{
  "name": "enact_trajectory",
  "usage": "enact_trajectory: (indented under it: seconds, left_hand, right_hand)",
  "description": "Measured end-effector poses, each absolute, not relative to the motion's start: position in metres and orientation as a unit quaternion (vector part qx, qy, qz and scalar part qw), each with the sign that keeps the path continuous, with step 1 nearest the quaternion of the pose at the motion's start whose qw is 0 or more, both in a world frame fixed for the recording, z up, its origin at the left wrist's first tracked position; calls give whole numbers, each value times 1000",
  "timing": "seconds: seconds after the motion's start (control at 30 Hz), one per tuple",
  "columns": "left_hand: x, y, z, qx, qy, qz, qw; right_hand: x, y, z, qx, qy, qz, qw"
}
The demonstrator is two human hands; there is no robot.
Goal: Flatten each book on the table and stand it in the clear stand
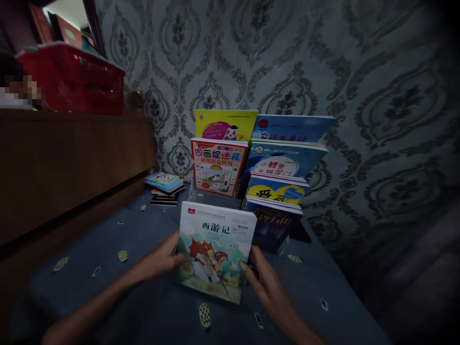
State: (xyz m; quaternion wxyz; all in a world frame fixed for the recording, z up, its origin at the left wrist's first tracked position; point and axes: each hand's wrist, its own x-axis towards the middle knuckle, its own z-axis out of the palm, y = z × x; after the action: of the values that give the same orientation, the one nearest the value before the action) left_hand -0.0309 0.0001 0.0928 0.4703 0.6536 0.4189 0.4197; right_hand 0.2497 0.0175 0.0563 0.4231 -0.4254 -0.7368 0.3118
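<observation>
A light-coloured book (pixel 215 254) with a costumed figure on its cover stands nearly upright in front of me, its cover turned my way. My left hand (pixel 170 256) grips its left edge, thumb on the cover. On the opposite edge my right hand (pixel 264 275) has hold of it too, thumb in front and the other fingers behind. Just behind stand more books in two columns: a red-bordered picture book (pixel 219 167) and a yellow book (pixel 226 122) on the left, a dark blue book (pixel 273 225) and several others on the right.
A small pile of books (pixel 164 184) lies on the dark patterned cloth (pixel 143 230) at back left. Along the left runs a wooden cabinet (pixel 72 167) with a red plastic basket (pixel 79 79) on top. Patterned wallpaper (pixel 215 48) rises behind. Part of another person shows at far left.
</observation>
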Motion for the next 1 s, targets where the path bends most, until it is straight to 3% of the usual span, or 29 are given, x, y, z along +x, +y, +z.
enact_trajectory:
  seconds: [0.43,0.77,1.0]
  left_hand:
    - [-38,43,120,640,437,397,492]
    - [-37,130,236,668,350,631,182]
    - [-41,164,232,702,330,607,172]
  right_hand:
    - [242,52,97,-394,-789,243,404]
    - [219,127,239,-332,-793,-38,510]
    - [212,154,242,-321,-799,-46,506]
